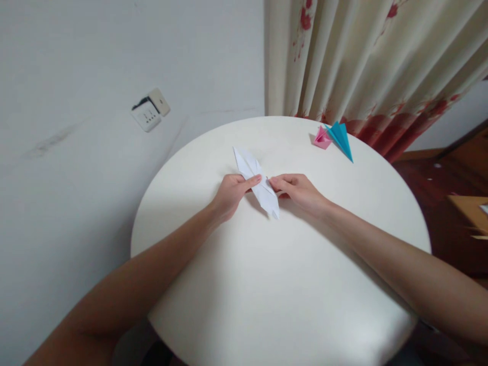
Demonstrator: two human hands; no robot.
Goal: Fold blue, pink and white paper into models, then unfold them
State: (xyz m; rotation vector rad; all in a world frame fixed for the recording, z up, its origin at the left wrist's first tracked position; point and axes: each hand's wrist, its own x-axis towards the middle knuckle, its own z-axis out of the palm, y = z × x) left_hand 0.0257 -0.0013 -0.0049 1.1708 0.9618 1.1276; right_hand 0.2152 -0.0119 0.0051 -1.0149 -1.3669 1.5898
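Observation:
A long, narrow folded white paper (254, 179), pointed at both ends, lies diagonally on the round white table (267, 284). My left hand (232, 193) pinches its left edge near the middle, thumb on top. On the other side my right hand (297, 191) grips the right edge, fingers curled onto the paper. The two hands face each other across the fold, almost touching.
A small pink folded paper (321, 138) and a blue folded paper (342, 139) lie together at the table's far right edge. A white wall with a loose socket (150, 113) is on the left. A floral curtain (362, 66) hangs behind. Wooden floor and furniture (468, 211) are on the right.

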